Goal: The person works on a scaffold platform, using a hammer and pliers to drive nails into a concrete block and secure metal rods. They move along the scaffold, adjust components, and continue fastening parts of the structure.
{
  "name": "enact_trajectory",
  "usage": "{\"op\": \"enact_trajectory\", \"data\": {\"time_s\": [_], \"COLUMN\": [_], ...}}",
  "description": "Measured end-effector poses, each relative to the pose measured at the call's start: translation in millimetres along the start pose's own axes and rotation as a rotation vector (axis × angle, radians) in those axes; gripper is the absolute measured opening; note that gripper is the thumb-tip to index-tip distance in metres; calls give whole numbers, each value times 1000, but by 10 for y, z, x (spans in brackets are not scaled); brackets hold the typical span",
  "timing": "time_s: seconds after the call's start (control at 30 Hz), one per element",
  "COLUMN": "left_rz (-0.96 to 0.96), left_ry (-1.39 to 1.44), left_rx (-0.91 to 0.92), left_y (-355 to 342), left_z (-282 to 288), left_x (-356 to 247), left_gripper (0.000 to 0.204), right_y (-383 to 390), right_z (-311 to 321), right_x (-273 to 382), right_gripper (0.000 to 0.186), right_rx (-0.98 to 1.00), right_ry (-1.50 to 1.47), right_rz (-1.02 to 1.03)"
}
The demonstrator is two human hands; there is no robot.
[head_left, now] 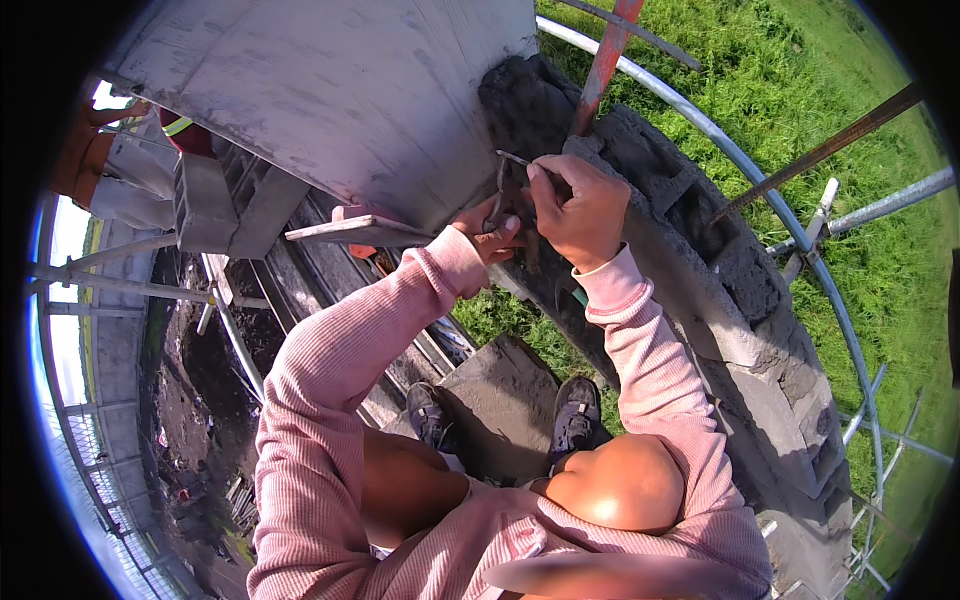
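I squat with both hands raised to the corner where a large grey panel (350,90) meets a rough block wall (700,240). My right hand (578,212) pinches the end of a thin metal wire (512,157) between thumb and fingers. My left hand (490,232) sits just below and to the left, fingers curled around the bent lower part of the wire (498,198). The two hands almost touch. Both arms are in pink ribbed sleeves. What the wire is fixed to is hidden behind the hands.
A flat float with an orange handle (350,232) lies left of my hands. An orange-red rod (605,55) rises from the wall. My shoes stand on a grey slab (500,395). Scaffold tubes (800,250) curve around the right, grass beyond. Another person (110,160) is at upper left.
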State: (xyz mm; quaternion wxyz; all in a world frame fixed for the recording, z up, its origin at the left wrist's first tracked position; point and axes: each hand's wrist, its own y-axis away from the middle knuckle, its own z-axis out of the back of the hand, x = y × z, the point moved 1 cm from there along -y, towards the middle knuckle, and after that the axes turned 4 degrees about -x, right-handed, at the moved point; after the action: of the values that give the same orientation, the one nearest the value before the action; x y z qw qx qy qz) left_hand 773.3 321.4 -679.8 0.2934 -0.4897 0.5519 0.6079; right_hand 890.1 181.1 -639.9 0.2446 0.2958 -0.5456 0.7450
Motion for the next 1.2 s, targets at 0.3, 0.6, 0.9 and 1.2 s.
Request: {"op": "enact_trajectory", "data": {"time_s": [0.3, 0.6, 0.9, 1.2], "left_rz": [-177, -127, -227, -85], "left_ry": [-293, -199, -382, -421], "left_rx": [-51, 23, 1, -40], "left_y": [-210, -104, -104, -45], "left_z": [26, -46, -24, 26], "left_x": [161, -9, -43, -132], "left_gripper": [52, 53, 54, 34], "right_y": [138, 161, 168, 229], "right_z": [-31, -24, 12, 39], "right_x": [-52, -84, -80, -76], "right_gripper": [8, 10, 10, 25], "right_rx": [-51, -89, -85, -62], "right_ry": [116, 192, 274, 31], "right_rz": [130, 201, 250, -46]}}
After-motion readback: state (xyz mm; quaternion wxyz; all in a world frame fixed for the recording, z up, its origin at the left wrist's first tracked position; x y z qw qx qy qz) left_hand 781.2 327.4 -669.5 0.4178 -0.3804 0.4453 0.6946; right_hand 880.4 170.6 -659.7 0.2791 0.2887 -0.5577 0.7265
